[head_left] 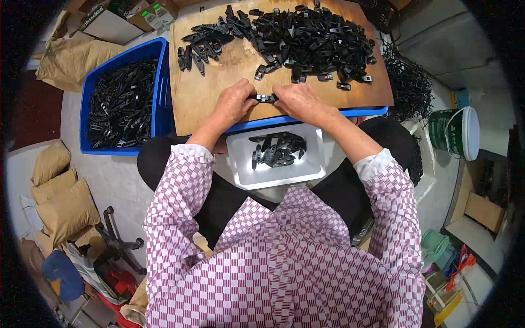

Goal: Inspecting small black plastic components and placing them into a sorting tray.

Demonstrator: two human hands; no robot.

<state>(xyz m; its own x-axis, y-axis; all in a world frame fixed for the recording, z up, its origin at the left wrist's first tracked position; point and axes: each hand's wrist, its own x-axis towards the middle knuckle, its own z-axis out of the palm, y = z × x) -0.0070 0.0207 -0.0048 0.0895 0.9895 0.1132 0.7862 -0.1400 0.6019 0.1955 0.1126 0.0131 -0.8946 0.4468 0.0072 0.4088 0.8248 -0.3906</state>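
The left hand (234,103) and the right hand (301,101) meet over the near edge of the desk, each with its fingertips closed on one end of a small black part (264,99). The part lies crosswise between them, its middle showing pale, shiny spots; the fingers cover its ends.

Under it is the wooden top of the desk (188,101), with a blue edge (257,123) showing along the near side. Just beyond the hands, a few loose black pieces lie at the fringe of a big heap of black pieces (311,44), which spreads over the far right of the wood. Left of that heap, joining it, is a looser group of long black parts (210,39).

Nearer the body, just below the desk edge and between the person's knees, sits a white tray (306,170) with a small pile of long black parts (278,150) in it.

To the left of the desk stands a blue bin (162,82), filled with similar black parts. Behind it is a brown paper bag (82,59); more brown bags (68,213) are stacked lower left. On the right, a tangle of thin black pieces (404,82) lies beside the desk, and farther out is a green bucket (444,131) with a white lid.
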